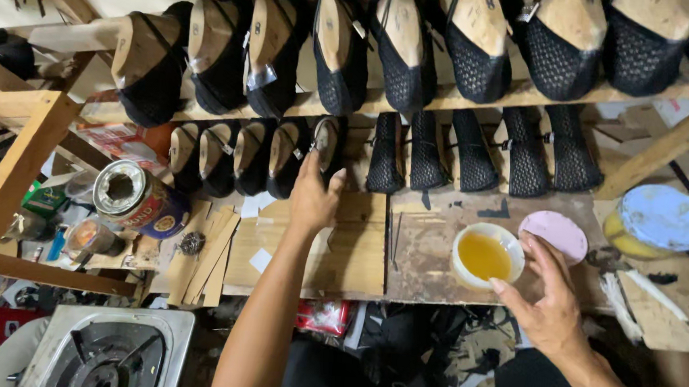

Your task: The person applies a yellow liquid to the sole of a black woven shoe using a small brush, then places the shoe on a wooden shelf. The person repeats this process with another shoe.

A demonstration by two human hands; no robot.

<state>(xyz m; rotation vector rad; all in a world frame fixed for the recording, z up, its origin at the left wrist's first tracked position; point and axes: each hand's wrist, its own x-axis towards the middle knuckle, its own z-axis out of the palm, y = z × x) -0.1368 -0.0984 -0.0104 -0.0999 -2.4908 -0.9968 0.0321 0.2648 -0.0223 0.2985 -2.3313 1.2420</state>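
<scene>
Black shoe [329, 148]: left hand [314, 195] reaching it, fingers loose, touching
Glue bowl [486, 256]: right hand [549, 301] spread wide, fingertips at rim
Tin can [140, 200]: round, lying left on worktop [437, 256]

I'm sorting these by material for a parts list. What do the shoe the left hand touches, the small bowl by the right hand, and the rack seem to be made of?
Shoe: black fabric upper on a pale insole, matte.
Bowl: white, glossy, probably plastic, holding amber liquid.
Rack: bare unfinished wood with visible grain.

Black mesh shoes [476, 61] sit on pale tan lasts; the white round tub [487, 256] holds amber liquid; its round lid [553, 233] is pink.
</scene>
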